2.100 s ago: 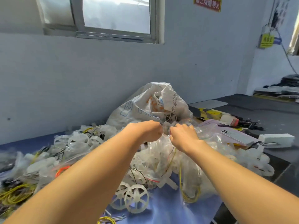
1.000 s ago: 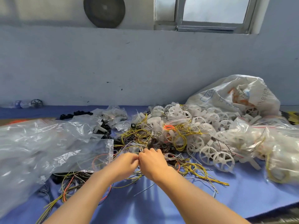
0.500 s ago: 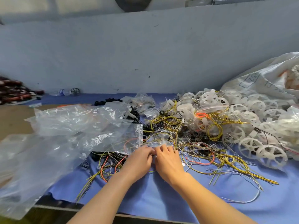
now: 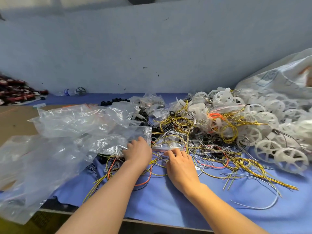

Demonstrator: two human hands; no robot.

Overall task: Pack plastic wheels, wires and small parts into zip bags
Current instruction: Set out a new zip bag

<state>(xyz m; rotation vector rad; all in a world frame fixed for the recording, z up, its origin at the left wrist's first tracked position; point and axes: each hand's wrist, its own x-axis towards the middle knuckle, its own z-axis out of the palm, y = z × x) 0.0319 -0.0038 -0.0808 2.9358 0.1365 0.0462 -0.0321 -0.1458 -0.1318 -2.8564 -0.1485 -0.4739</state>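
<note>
My right hand [image 4: 181,163] lies with fingers spread, tips resting on a small zip bag [image 4: 166,146] atop the near edge of the wire tangle [image 4: 194,130]. My left hand [image 4: 139,152] touches the empty bags [image 4: 81,132] left of the tangle; I cannot tell whether it grips them. I'd pinch the bag's mouth and lift slowly so no loops snag.

Small-parts workshop, bench heaped (wheels [image 4: 268,115], wires [image 4: 182,123])
</note>
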